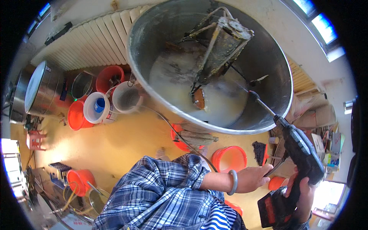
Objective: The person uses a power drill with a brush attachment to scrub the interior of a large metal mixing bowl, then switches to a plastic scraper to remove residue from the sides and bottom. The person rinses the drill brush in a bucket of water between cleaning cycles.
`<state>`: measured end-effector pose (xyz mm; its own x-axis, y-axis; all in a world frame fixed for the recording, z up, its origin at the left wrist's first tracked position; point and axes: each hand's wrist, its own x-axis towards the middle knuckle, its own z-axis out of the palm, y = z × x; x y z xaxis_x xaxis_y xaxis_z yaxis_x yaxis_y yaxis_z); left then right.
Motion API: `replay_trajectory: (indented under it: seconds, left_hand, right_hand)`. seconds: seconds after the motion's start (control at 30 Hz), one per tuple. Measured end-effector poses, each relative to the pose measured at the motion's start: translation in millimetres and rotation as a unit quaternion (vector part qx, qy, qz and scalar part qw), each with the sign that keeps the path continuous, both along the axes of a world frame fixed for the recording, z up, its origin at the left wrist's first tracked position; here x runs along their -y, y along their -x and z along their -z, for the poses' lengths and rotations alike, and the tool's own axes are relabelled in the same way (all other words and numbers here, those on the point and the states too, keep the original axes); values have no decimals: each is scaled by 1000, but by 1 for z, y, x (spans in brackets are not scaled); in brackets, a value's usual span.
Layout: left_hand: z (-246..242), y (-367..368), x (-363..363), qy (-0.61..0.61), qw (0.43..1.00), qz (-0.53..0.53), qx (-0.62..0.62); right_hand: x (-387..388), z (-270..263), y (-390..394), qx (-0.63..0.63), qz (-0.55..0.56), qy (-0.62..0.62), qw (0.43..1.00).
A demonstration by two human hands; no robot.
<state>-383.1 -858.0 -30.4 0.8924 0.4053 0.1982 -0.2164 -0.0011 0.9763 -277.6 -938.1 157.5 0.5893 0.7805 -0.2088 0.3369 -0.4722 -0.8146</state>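
Note:
My right hand [305,195] is wrapped around the grip of a black cordless pressure washer gun [302,156] with a battery pack at its base. Its lance points into a large round metal tub [280,95], and a thin spray leaves the nozzle. Inside the tub stands a dirt-crusted metal frame with a cylinder [227,43], tilted, over cloudy water [172,74]. A rusty brown plate [199,99] hangs at the frame's lower end. My left hand [253,178], below a grey bangle, grips the dark hose [198,152] that runs to the gun.
White buckets [99,115] and red buckets [77,119] stand left of the tub, near a radiator [97,40]. The hose trails from a whitish bucket [126,96] across the yellow floor [115,143]. An orange bucket [230,159] and a brush [259,152] are close to my arms.

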Motion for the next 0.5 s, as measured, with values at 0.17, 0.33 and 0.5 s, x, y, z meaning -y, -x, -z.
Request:
replay_trajectory:
  seconds: [0.17, 0.33, 0.5]
  left_hand:
    - [6, 84, -4, -11, 998, -69, 6]
    - [-3, 135, -26, -68, 971, -209, 93]
    - [-3, 175, -54, -158, 948, -269, 65]
  right_hand:
    - [4, 22, 108, -77, 62, -66, 993]
    - [-5, 26, 176, -102, 65, -93, 988]
    - [-19, 35, 211, -129, 14, -89, 988]
